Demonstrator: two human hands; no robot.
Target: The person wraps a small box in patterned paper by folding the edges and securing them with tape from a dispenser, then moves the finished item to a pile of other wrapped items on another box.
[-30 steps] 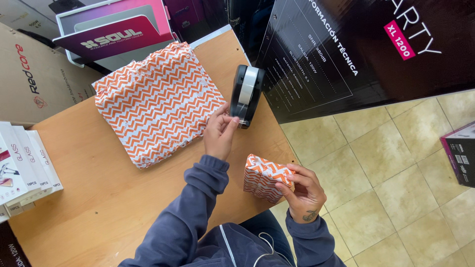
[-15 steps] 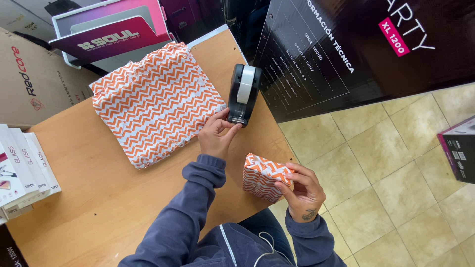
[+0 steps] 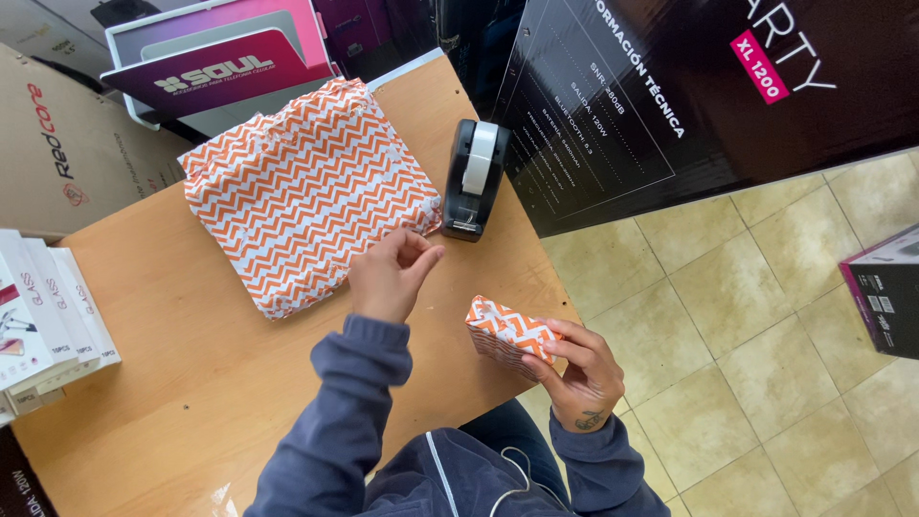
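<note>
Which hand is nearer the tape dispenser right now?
Left. The left hand is just below the tape dispenser; the right hand is farther off, holding the small parcel.

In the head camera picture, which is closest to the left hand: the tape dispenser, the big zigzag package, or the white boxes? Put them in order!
From the left hand:
1. Big orange zigzag package, just above the fingers, nearly touching.
2. Black tape dispenser, up and to the right on the wooden table.
3. White boxes, far off at the table's left edge.
</note>
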